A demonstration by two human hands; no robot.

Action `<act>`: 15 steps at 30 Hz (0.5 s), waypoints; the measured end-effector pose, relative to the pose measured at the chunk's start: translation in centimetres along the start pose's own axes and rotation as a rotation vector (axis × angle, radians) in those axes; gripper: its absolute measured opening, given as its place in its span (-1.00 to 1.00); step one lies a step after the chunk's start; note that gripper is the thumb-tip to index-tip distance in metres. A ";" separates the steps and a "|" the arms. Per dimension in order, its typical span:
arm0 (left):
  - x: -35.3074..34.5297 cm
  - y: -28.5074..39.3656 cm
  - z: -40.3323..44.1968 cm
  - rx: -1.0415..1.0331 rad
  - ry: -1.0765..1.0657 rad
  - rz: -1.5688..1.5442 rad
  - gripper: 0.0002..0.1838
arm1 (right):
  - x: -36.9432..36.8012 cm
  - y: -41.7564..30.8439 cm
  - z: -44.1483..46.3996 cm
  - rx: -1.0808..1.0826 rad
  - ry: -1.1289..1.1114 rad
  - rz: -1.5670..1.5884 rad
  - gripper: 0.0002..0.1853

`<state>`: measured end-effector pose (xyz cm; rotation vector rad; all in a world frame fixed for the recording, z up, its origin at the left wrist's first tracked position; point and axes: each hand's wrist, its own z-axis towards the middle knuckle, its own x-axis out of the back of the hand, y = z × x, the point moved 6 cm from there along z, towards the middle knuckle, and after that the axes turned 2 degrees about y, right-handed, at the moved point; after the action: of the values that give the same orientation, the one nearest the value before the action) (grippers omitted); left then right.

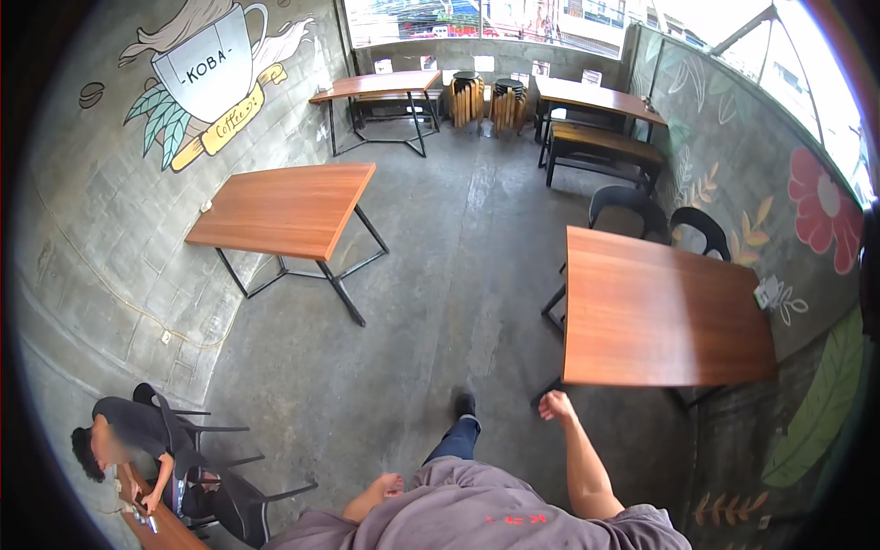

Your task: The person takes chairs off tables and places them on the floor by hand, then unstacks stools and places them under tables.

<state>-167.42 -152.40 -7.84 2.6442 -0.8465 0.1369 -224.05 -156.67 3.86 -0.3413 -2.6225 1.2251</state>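
My left hand (390, 484) hangs close to the front of my grey shirt (477, 513), its fingers curled in. My right hand (555, 406) is held out ahead, loosely closed, just off the near left corner of a brown wooden table (669, 316). I see nothing in either hand. One foot in a dark shoe (466, 404) is forward on the concrete floor (431, 302).
Another wooden table (284, 206) stands on the left; two more (390, 85) (596, 96) are at the back. Stacked stools (466, 101), a bench (605, 145) and black chairs (632, 206) stand around. At lower left a person (137, 426) sits with a small dark object in hand.
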 end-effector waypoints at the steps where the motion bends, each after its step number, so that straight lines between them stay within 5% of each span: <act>1: 0.6 3.1 1.2 0.163 0.055 -0.171 -0.72 | -0.1 1.1 0.8 -0.060 0.006 -0.051 -0.70; 5: 2.9 24.3 6.8 0.018 -0.012 -0.052 -0.73 | -0.3 10.7 0.2 -0.664 -0.125 -0.110 -0.73; 10: 4.5 53.1 8.9 -0.427 0.065 -0.004 -0.74 | 0.3 9.6 3.5 -0.770 -0.073 -0.138 -0.69; 15: 4.1 71.7 10.7 -0.552 0.024 0.096 -0.74 | 1.1 1.7 15.2 -0.769 -0.057 -0.034 -0.67</act>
<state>-205.69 -212.69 5.04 2.0851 -0.8570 -0.0385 -229.47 -166.19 -6.86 -0.3779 -3.0274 0.1615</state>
